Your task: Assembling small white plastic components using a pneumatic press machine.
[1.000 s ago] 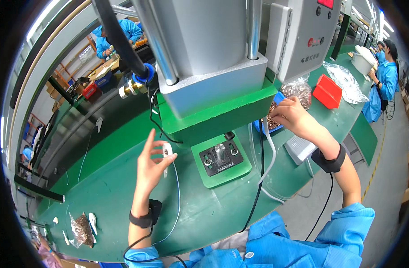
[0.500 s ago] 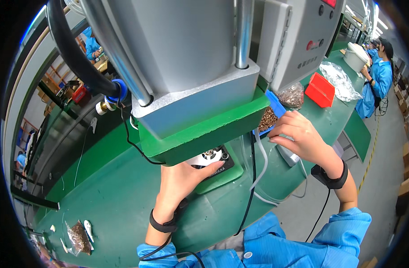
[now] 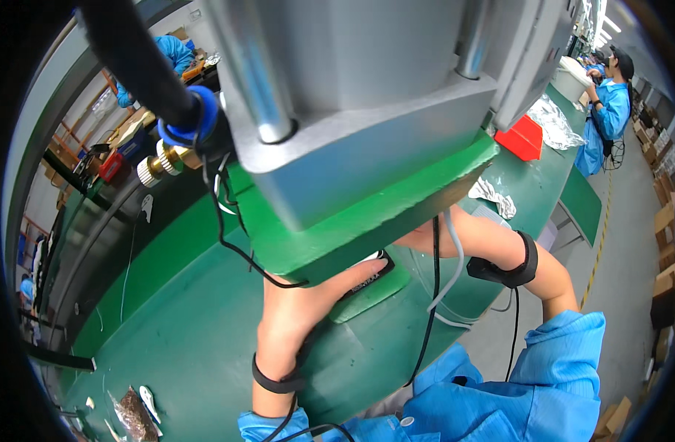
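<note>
A black-edged part (image 3: 368, 278) with a pale surface lies on a green base plate (image 3: 378, 295) beneath a large grey press head (image 3: 374, 155) with a green lower block (image 3: 367, 225). My left hand (image 3: 297, 306) grips the part's near side, the thumb stretched along its edge; the other fingers are out of sight under the block. From the right, my right hand (image 3: 422, 239) reaches in below the block beside the part. Its fingers are hidden, so whether they hold anything does not show. Black bands circle both wrists.
Black and grey cables (image 3: 455, 265) hang right of the base plate. A white crumpled cloth (image 3: 492, 197) and a red bin (image 3: 520, 138) are farther right. Brass fittings (image 3: 161, 163) jut from the press's left. At lower left is a bag of small brown pieces (image 3: 135, 416). A co-worker (image 3: 610, 107) stands far right.
My right hand has moved left from beside the blue tray of small brass-coloured pieces to under the press block. My left hand stays on the part. The view has shifted, and the block now hides that tray.
</note>
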Motion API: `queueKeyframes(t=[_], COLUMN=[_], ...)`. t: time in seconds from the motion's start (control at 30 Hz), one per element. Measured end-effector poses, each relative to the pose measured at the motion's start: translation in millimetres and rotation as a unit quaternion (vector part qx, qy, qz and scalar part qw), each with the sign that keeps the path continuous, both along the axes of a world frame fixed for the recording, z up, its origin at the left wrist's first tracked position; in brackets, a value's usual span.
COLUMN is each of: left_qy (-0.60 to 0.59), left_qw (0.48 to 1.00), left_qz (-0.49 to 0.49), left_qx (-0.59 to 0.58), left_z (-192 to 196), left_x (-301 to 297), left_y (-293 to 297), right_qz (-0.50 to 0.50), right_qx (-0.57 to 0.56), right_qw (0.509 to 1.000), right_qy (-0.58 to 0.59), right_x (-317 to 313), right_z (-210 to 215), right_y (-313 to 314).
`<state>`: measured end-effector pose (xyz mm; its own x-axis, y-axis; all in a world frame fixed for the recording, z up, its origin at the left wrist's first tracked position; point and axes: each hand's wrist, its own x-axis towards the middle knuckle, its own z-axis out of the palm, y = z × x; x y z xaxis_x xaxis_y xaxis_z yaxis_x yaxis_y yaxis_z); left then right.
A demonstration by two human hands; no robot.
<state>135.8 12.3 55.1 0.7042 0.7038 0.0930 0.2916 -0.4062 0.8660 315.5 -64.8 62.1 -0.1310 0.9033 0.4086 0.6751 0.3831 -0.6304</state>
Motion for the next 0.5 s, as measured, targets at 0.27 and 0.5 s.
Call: queueKeyframes(t=[0.27,0.5], left_qy=[0.021,0.060], left_qw=[0.996,0.994], left_qz=[0.012,-0.043], left_qx=[0.085,0.087], left_z=[-11,-17], left_x=[3,1], left_y=[0,12], right_qz=[-0.063,-0.056], right_qx=[-0.021,-0.045], right_qw=[0.997,0.997], right_qy=[-0.048,0.017], right_x=[0,1], right_z=[-13,-11], right_y=[2,-1])
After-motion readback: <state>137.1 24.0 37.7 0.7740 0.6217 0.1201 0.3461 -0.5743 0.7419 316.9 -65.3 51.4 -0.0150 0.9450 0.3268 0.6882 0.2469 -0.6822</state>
